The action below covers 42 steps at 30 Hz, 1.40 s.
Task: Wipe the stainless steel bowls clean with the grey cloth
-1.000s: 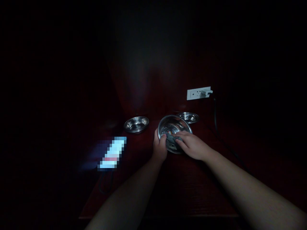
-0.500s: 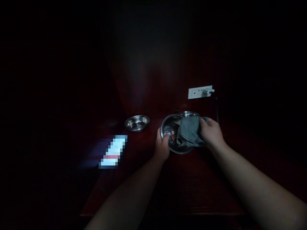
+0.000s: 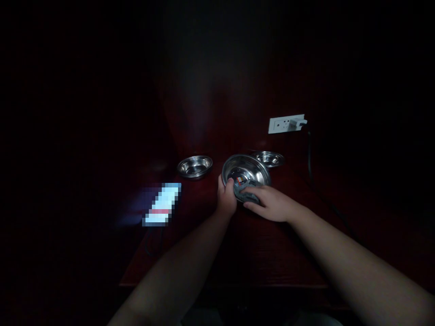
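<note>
Left grip pinches bowl by its rim, my right grip holds cloth inside; off-centre push could twist bowl loose.

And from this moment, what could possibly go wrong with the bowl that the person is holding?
The tilted bowl might slip, because the left hand grips it at one side while the right hand is on the cloth inside it.
It could also knock the steel dish behind it; I cannot tell whether they touch.
The cloth may catch on the small label inside the bowl.
</note>
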Each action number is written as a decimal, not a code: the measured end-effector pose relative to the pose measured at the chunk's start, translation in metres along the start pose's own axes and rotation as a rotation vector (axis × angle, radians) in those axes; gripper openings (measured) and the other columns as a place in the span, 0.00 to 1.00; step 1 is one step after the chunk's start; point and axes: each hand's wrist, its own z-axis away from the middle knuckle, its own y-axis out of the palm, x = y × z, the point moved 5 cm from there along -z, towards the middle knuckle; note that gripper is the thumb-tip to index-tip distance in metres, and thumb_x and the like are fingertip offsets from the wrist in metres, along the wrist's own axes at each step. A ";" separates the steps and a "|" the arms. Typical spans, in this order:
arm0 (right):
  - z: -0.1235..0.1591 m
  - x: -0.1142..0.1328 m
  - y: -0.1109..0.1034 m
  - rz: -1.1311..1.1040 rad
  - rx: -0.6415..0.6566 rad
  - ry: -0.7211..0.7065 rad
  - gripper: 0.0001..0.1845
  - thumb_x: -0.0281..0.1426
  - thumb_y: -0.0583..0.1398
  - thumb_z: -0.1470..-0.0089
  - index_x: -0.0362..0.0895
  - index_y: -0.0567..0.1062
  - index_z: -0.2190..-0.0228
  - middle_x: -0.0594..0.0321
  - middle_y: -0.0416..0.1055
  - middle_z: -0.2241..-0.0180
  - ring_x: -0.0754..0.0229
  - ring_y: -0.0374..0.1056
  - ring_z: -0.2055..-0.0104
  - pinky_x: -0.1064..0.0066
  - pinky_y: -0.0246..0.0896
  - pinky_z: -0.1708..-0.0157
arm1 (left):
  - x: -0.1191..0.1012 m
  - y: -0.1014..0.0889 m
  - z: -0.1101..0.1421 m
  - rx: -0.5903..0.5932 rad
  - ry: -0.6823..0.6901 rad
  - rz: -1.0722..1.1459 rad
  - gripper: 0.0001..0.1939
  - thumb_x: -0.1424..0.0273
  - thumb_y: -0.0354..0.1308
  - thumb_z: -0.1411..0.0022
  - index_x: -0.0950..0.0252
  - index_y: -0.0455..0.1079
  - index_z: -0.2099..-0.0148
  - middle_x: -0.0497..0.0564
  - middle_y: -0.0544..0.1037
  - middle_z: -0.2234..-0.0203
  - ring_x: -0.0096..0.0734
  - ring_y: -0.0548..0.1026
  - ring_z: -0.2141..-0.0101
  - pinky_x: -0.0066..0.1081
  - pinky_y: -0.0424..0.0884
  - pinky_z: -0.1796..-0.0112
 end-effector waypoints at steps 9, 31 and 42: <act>-0.001 -0.016 0.008 0.125 0.047 0.113 0.18 0.35 0.59 0.52 0.43 0.73 0.58 0.56 0.74 0.63 0.55 0.69 0.63 0.67 0.60 0.63 | 0.005 0.002 -0.003 -0.022 -0.047 0.029 0.16 0.67 0.48 0.43 0.62 0.64 0.52 0.51 0.73 0.59 0.33 0.71 0.58 0.32 0.64 0.54; -0.006 0.004 0.015 0.248 0.047 0.102 0.14 0.27 0.52 0.49 0.42 0.70 0.60 0.54 0.74 0.63 0.56 0.69 0.63 0.69 0.58 0.64 | 0.000 -0.004 -0.005 -0.055 -0.044 0.035 0.16 0.69 0.49 0.45 0.63 0.64 0.53 0.50 0.73 0.60 0.32 0.71 0.58 0.31 0.63 0.53; -0.004 -0.003 0.015 0.055 0.049 0.144 0.17 0.36 0.49 0.42 0.41 0.71 0.57 0.52 0.73 0.60 0.54 0.68 0.59 0.64 0.60 0.58 | 0.005 -0.002 -0.006 0.006 -0.051 0.038 0.17 0.68 0.49 0.45 0.63 0.64 0.52 0.52 0.73 0.58 0.33 0.71 0.57 0.33 0.64 0.54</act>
